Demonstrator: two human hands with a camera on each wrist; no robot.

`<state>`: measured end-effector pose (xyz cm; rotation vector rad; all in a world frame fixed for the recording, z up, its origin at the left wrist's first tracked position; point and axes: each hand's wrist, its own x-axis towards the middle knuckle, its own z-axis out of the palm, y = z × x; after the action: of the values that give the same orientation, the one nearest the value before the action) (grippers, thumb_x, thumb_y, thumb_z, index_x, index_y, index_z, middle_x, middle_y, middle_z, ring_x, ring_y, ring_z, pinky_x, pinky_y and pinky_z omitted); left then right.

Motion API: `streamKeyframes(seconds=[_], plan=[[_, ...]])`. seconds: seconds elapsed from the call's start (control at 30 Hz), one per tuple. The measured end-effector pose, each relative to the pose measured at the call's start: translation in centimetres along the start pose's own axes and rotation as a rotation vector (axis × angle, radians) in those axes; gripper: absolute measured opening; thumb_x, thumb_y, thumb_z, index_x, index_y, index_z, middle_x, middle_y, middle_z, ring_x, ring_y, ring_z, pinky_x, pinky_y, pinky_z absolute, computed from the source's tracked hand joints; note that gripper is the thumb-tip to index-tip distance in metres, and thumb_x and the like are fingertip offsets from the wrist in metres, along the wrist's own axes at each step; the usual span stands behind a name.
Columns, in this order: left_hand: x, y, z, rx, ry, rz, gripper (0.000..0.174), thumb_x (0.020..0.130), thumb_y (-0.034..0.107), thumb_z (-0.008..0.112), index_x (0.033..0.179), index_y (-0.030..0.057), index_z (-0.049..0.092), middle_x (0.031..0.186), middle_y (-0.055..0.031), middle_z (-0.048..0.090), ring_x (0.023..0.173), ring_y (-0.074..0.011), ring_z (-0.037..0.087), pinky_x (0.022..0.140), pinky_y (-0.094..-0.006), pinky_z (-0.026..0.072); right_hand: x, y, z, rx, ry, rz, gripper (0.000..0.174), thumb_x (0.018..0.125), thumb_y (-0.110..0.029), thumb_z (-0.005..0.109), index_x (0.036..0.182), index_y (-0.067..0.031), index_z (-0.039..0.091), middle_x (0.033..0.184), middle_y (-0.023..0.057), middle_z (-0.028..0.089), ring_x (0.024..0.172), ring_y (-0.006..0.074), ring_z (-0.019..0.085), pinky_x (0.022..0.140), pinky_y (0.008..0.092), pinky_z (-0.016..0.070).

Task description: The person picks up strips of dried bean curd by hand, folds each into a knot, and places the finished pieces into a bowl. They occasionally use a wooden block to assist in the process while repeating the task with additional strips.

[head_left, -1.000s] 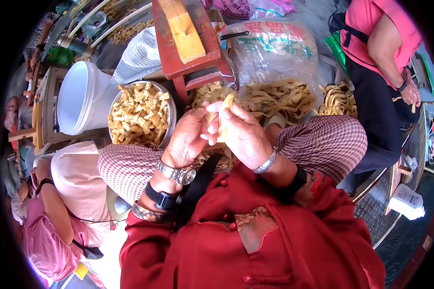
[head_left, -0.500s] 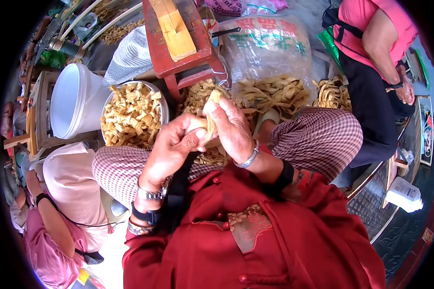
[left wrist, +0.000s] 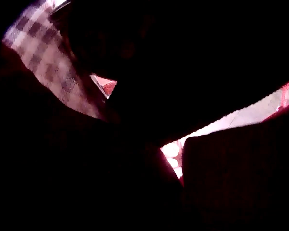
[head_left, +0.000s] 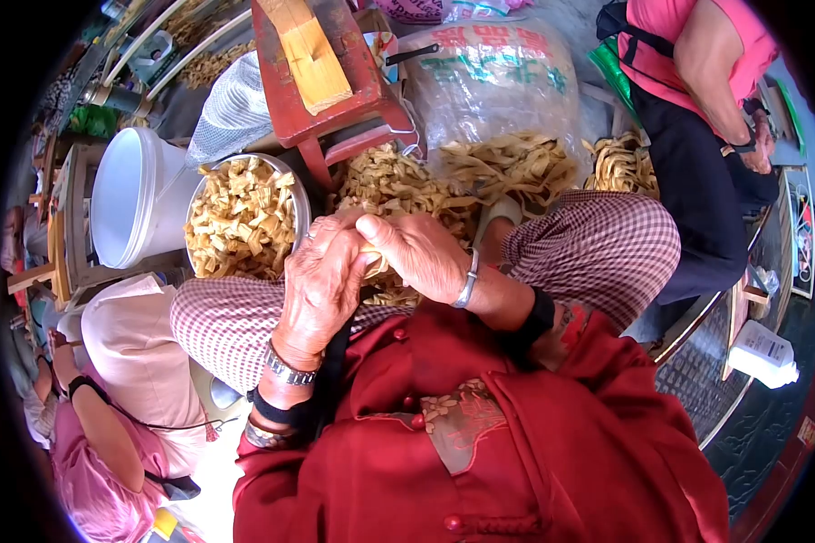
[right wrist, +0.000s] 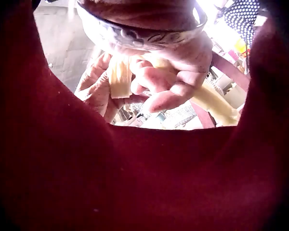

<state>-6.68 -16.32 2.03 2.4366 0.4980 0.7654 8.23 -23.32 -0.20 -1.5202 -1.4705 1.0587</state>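
Both hands meet above the lap, around a pale yellow flat strip (head_left: 374,263) that is mostly hidden by the fingers in the head view. My left hand (head_left: 319,282) lies back upward and pinches the strip from the left. From the other side my right hand (head_left: 426,257), thumb on top, grips it too. In the right wrist view a flat end of the strip (right wrist: 119,79) hangs between the left fingers (right wrist: 95,83) and the curled right fingers (right wrist: 159,86). Dark cloth blocks most of the left wrist view.
A metal bowl (head_left: 302,210) of folded yellow pieces stands beside the left knee, near a white bucket (head_left: 122,204). Beyond the hands are a red stool (head_left: 285,118) bearing a wooden board, heaped loose strips (head_left: 507,163) and a plastic sack (head_left: 489,86). People sit on both sides.
The left hand has turned over and closed in against the right. The strip's end, which stuck up above the right hand, is now tucked down among the fingers.
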Motion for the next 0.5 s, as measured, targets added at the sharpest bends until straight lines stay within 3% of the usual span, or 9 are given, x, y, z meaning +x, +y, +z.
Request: streamKeyframes(seconds=[0.07, 0.1, 0.17, 0.2, 0.23, 0.27, 0.37, 0.47, 0.5], plan=[[-0.4, 0.1, -0.2, -0.007, -0.021, -0.037, 0.014, 0.077, 0.001, 0.063, 0.088, 0.0005, 0.055, 0.093, -0.0133, 0.059, 0.082, -0.0315, 0.059, 0.071, -0.0346, 0.0493, 0.0, 0.2, 0.6, 0.110, 0.048, 0.006, 0.068, 0.094, -0.056, 0.028, 0.076, 0.0015, 0.060, 0.058, 0.0134, 0.053, 0.056, 0.0261, 0.055, 0.058, 0.0362, 0.0427], [-0.6, 0.0, -0.2, -0.075, -0.014, -0.090, 0.013, 0.078, 0.002, 0.063, 0.087, 0.0006, 0.054, 0.091, -0.0124, 0.059, 0.079, -0.0289, 0.059, 0.070, -0.0330, 0.0488, 0.1, 0.4, 0.5, 0.084, 0.059, -0.056, 0.055, 0.094, -0.049, 0.037, 0.080, -0.0002, 0.059, 0.062, 0.0127, 0.054, 0.058, 0.0262, 0.055, 0.058, 0.0343, 0.0422], [-1.2, -0.3, 0.0, -0.211, 0.001, -0.199, 0.011, 0.080, 0.003, 0.063, 0.087, 0.0009, 0.054, 0.085, -0.0105, 0.058, 0.075, -0.0238, 0.058, 0.069, -0.0297, 0.0477, 0.0, 0.2, 0.7, 0.062, 0.142, -0.112, 0.042, 0.094, -0.042, 0.041, 0.084, -0.0035, 0.054, 0.063, 0.0141, 0.056, 0.063, 0.0321, 0.058, 0.057, 0.0394, 0.0437], [-1.6, -0.1, 0.2, -0.340, 0.055, -0.362, 0.013, 0.084, 0.006, 0.063, 0.090, 0.0012, 0.053, 0.081, -0.0053, 0.057, 0.072, -0.0140, 0.056, 0.068, -0.0250, 0.0460, 0.0, 0.1, 0.7, 0.050, 0.184, -0.139, 0.035, 0.094, -0.038, 0.043, 0.085, -0.0051, 0.051, 0.063, 0.0149, 0.057, 0.065, 0.0350, 0.060, 0.057, 0.0419, 0.0445], [-1.7, -0.3, 0.5, -0.478, 0.100, -0.397, 0.014, 0.085, 0.006, 0.063, 0.093, 0.0017, 0.053, 0.080, -0.0022, 0.056, 0.073, -0.0102, 0.055, 0.067, -0.0233, 0.0453, -0.1, -0.2, 0.6, 0.056, 0.161, -0.130, 0.030, 0.091, -0.035, 0.051, 0.088, -0.0052, 0.048, 0.064, 0.0155, 0.056, 0.065, 0.0359, 0.059, 0.057, 0.0422, 0.0431], [-1.7, -0.4, 0.7, -0.616, 0.147, -0.432, 0.015, 0.085, 0.006, 0.063, 0.096, 0.0023, 0.053, 0.078, 0.0010, 0.055, 0.073, -0.0063, 0.053, 0.066, -0.0216, 0.0447, -0.2, -0.1, 0.8, 0.086, 0.162, -0.138, 0.029, 0.091, -0.034, 0.050, 0.089, -0.0054, 0.048, 0.065, 0.0159, 0.055, 0.065, 0.0361, 0.058, 0.057, 0.0427, 0.0428], [-0.9, 0.2, -0.1, -1.000, 0.151, -0.689, 0.021, 0.084, 0.006, 0.064, 0.101, 0.0024, 0.053, 0.078, 0.0038, 0.054, 0.075, -0.0045, 0.053, 0.067, -0.0194, 0.0436, -0.1, -0.1, 1.2, 0.198, 0.135, -0.137, 0.024, 0.092, -0.029, 0.050, 0.090, -0.0054, 0.047, 0.068, 0.0171, 0.053, 0.066, 0.0378, 0.057, 0.057, 0.0443, 0.0417], [-1.6, -1.1, -0.2, -1.414, 0.174, -0.711, 0.034, 0.084, 0.010, 0.065, 0.114, 0.0003, 0.053, 0.082, 0.0013, 0.058, 0.076, -0.0060, 0.054, 0.072, -0.0208, 0.0445, -0.1, -0.1, 1.7, 0.242, 0.098, -0.173, 0.024, 0.092, -0.028, 0.050, 0.090, -0.0046, 0.045, 0.068, 0.0163, 0.053, 0.066, 0.0392, 0.055, 0.058, 0.0442, 0.0418], [-1.6, -1.0, -0.2, -1.488, 0.189, -0.732, 0.037, 0.084, 0.009, 0.065, 0.117, -0.0001, 0.052, 0.085, -0.0003, 0.059, 0.077, -0.0078, 0.055, 0.074, -0.0220, 0.0451, 0.1, 0.0, 2.0, 0.241, 0.114, -0.187, 0.022, 0.093, -0.025, 0.048, 0.090, -0.0040, 0.044, 0.066, 0.0147, 0.053, 0.061, 0.0346, 0.057, 0.055, 0.0403, 0.0433]])
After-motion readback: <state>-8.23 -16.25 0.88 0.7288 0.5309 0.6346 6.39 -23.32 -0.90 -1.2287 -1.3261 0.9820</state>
